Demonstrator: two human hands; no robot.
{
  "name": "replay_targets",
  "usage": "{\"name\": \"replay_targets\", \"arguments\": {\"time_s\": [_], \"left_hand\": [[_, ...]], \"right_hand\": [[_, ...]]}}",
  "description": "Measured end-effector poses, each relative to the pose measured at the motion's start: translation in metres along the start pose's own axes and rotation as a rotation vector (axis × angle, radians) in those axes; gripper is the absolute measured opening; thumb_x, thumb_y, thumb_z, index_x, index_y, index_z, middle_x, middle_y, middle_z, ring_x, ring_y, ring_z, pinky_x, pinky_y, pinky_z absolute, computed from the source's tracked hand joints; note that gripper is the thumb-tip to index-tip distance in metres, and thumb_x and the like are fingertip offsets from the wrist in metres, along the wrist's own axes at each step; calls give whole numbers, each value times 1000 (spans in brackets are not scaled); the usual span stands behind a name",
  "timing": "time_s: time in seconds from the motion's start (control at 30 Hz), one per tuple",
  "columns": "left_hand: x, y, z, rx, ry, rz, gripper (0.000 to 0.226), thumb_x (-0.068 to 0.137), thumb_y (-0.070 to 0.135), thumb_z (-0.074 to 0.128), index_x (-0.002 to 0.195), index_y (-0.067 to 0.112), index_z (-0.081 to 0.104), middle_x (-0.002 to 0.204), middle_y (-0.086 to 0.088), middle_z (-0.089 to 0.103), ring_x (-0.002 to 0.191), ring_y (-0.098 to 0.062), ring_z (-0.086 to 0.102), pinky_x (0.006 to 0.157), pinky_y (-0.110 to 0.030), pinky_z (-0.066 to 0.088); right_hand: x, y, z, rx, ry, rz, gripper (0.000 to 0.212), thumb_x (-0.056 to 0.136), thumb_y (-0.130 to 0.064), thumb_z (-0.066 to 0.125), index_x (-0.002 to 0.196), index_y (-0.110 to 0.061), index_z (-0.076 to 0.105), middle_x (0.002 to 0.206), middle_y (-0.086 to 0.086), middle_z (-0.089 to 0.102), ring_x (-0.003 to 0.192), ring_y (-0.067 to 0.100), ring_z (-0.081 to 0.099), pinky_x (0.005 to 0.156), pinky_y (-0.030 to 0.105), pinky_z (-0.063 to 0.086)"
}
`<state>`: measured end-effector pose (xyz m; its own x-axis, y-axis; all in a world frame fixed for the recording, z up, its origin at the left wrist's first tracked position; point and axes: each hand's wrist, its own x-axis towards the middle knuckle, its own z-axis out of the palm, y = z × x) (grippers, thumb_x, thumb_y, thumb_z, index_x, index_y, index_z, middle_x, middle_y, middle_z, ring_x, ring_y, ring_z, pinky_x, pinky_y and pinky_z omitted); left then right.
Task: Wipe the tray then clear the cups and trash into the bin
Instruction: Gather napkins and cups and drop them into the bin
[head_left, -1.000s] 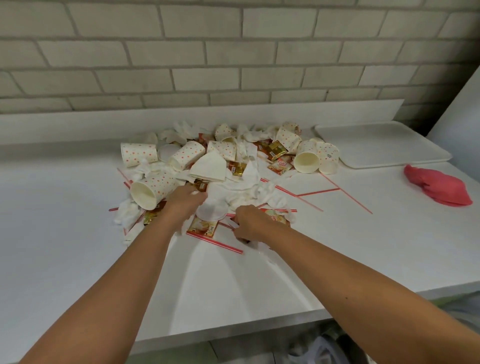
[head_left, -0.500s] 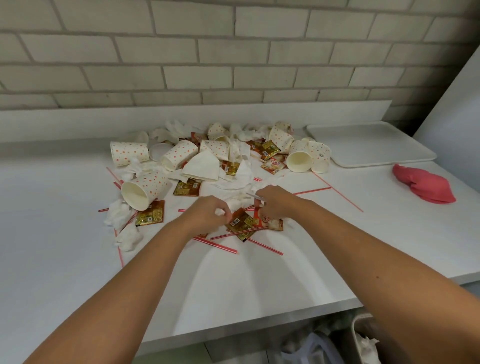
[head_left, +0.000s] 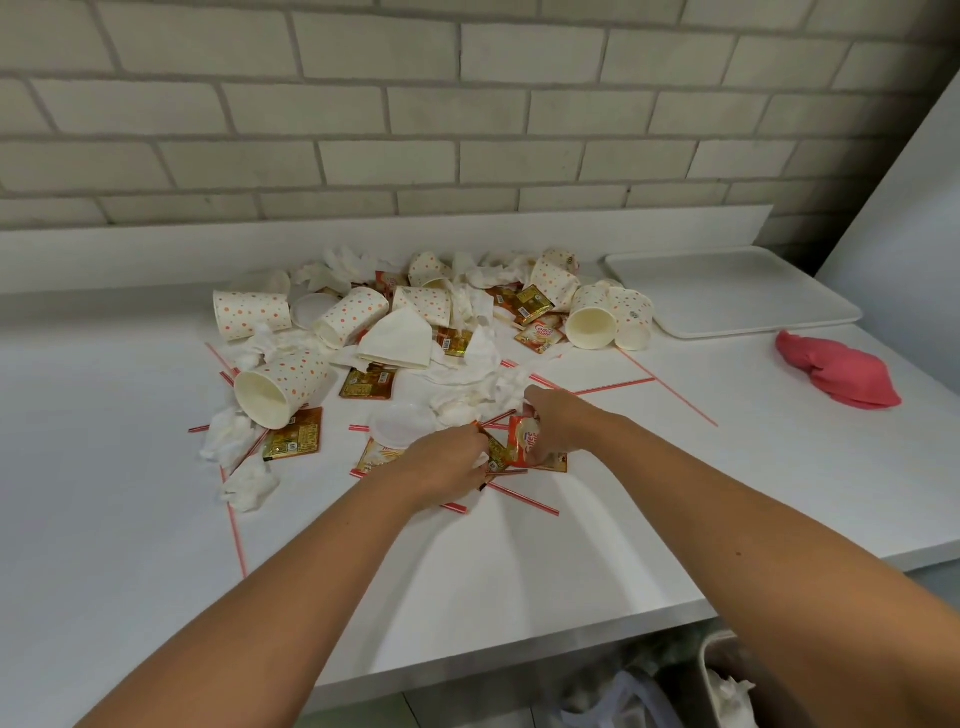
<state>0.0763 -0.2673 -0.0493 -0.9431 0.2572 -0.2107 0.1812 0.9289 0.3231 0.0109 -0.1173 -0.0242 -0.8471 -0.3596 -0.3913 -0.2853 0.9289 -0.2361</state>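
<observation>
Trash-clearing appears under way: coffee sachets (head_left: 525, 441) at frame centre are pinched by the left hand (head_left: 447, 465) and right hand (head_left: 563, 426). Cups (head_left: 296, 376) lie strewn on the tabletop (head_left: 519, 571) above. Next, the bundle should be lifted to the bin (head_left: 727, 680), lower right.

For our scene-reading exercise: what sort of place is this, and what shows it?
Probably a café or canteen clean-up counter: spotted paper cups and coffee sachets litter the white counter, a serving tray sits by the brick wall, a bin stands below.
</observation>
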Motion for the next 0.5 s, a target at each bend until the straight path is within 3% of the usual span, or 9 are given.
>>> {"name": "replay_targets", "arguments": {"time_s": [0.1,0.23,0.3,0.4,0.5], "left_hand": [[-6,-9,-15,-153,30,-24,19,96,22,47,110,16,59,105,-3,60,80,-11,54,59,-19,40],[-16,-34,-32,-251,12,-66,23,96,19,49,117,25,56,115,3,53,99,-17,56,75,-25,46],[-22,-44,-34,-235,-30,-75,25,96,19,49,119,25,57,113,6,50,104,-15,52,82,-24,44],[-32,-54,-29,-189,-81,-48,21,95,26,51,112,21,62,100,11,53,99,-12,51,81,-22,40],[-39,-59,-21,-210,-87,-38,18,92,28,56,105,20,66,91,14,52,94,-10,52,78,-21,40]], "right_hand": [[-3,-2,-6,26,2,-48,63,78,-25,75,130,-10,43,127,7,54,104,21,52,74,24,42],[0,-12,-13,169,16,-72,44,78,-34,73,110,-9,56,109,3,58,96,20,52,73,26,40],[1,-20,-12,221,-1,-59,48,78,-35,73,113,-9,53,109,2,58,95,21,53,73,27,42],[1,-34,1,152,-41,-47,56,80,-33,72,121,-3,47,108,8,54,91,18,47,61,22,37],[1,-44,16,36,-32,-21,63,79,-36,73,126,-3,46,123,12,56,101,20,53,69,22,38]]}}
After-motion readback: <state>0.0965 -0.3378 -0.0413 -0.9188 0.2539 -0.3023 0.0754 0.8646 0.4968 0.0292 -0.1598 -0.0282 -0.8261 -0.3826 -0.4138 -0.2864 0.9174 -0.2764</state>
